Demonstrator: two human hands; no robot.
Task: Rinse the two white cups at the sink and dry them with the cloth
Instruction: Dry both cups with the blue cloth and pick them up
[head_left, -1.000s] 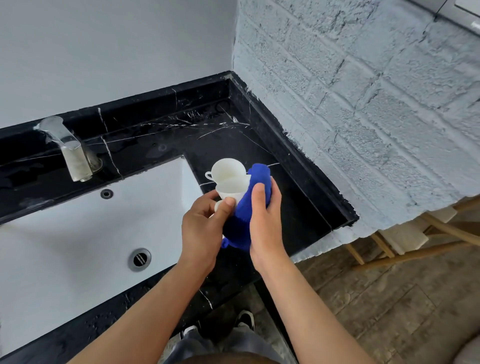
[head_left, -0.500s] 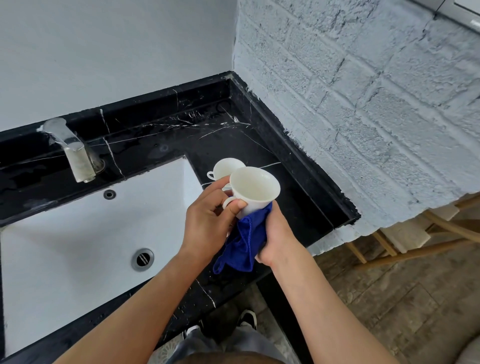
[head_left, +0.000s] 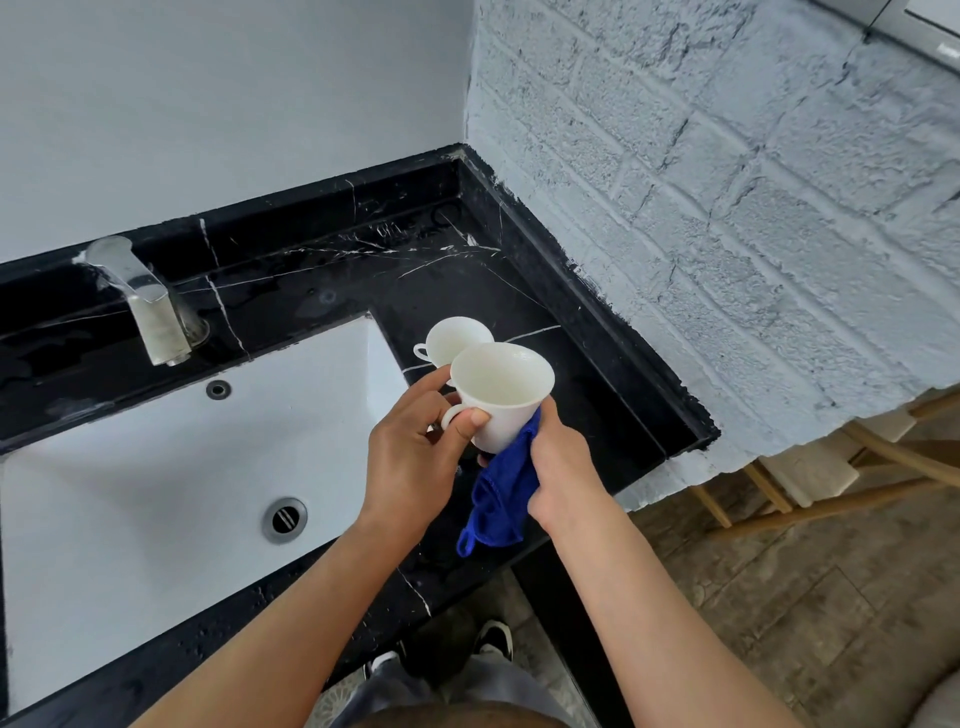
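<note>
My left hand (head_left: 415, 447) pinches the handle of a white cup (head_left: 501, 389), held upright above the black counter just right of the sink. My right hand (head_left: 563, 462) grips a blue cloth (head_left: 501, 499) bunched against the underside and right side of that cup; the cloth's lower end hangs down with a small loop. A second white cup (head_left: 452, 338) stands upright on the counter behind the held one, its handle pointing left, partly hidden by the held cup.
A white sink basin (head_left: 156, 493) with a drain (head_left: 284, 519) lies to the left, a metal tap (head_left: 150, 306) behind it. The black marble counter (head_left: 597, 415) ends at a brick wall on the right. Wooden chair legs (head_left: 857, 467) stand beyond the counter's end.
The blue cloth was wrapped over the held cup's side; it has slid down under the cup, baring the rim and inside. The cup has risen slightly and tilted toward the right.
</note>
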